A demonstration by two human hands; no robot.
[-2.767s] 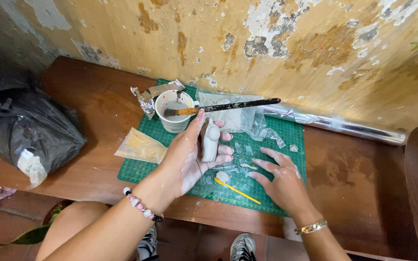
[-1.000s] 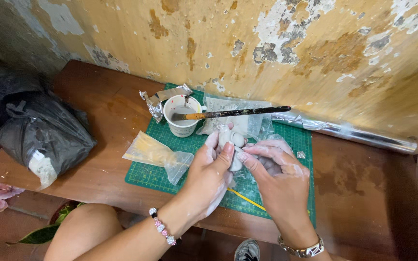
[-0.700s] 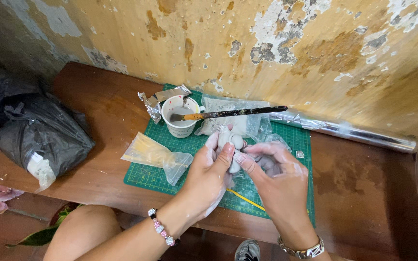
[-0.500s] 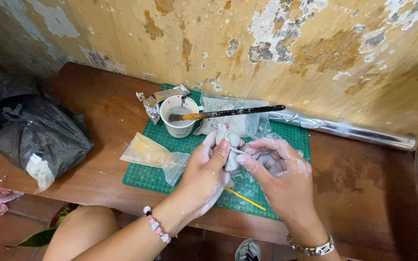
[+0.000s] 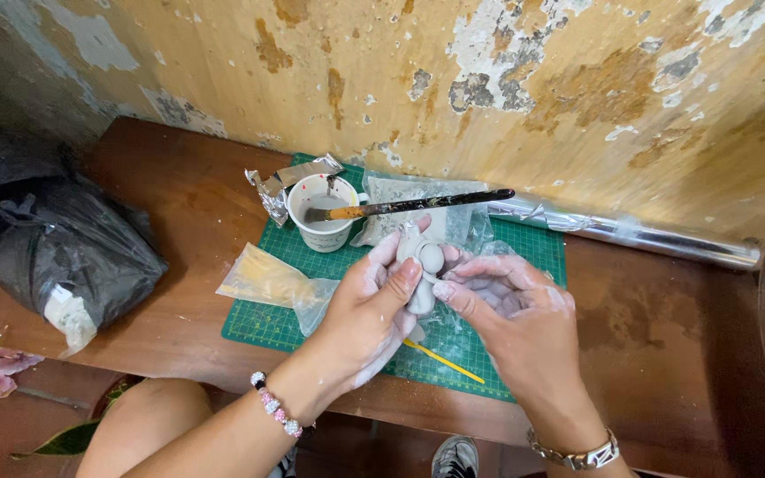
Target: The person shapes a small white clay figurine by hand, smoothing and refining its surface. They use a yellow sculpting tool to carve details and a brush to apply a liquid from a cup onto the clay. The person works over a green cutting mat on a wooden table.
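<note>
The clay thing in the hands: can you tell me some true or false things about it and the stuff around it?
1. Both hands hold the grey clay piece. True: the left hand and right hand both touch it.
2. The paintbrush lies on the floor. False: it rests across the white cup.
3. The cutting mat is green. True.
4. The black bag sits on the mat. False: it sits on the wooden bench, left of the mat.
5. A yellow stick lies on the mat. True.
</note>
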